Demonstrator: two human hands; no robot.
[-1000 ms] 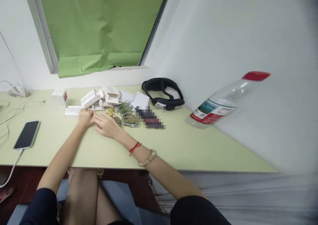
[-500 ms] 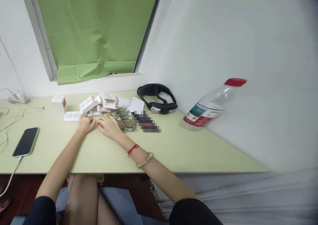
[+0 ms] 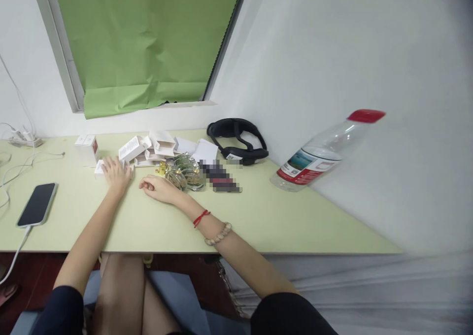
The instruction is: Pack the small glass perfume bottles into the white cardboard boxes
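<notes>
My left hand (image 3: pixel 117 176) lies over a small white box (image 3: pixel 99 167), its fingers spread across the top and hiding most of it. Just to the right, my right hand (image 3: pixel 160 187) rests low over the table with its fingers curled together; whether anything small is between them cannot be made out. Beside its knuckles sits a heap of clear plastic packets (image 3: pixel 189 173) with greenish and brown contents and gold ties. A taller white box (image 3: pixel 87 150) stands upright beyond my left hand. Several white cartons (image 3: pixel 135 149), some with open ends, are piled behind both hands.
White papers (image 3: pixel 205 151) and a pixelated dark item (image 3: pixel 221 178) lie right of the packets. Behind them is a black headset (image 3: pixel 238 143). A red-capped bottle (image 3: pixel 310 160) stands farther right. At left are a charging phone (image 3: pixel 37 205), cables and a power strip (image 3: pixel 25 140).
My left hand has moved left onto the small white box and spread its fingers. My right hand has drawn slightly back from it, fingers curled. The view has shifted a little.
</notes>
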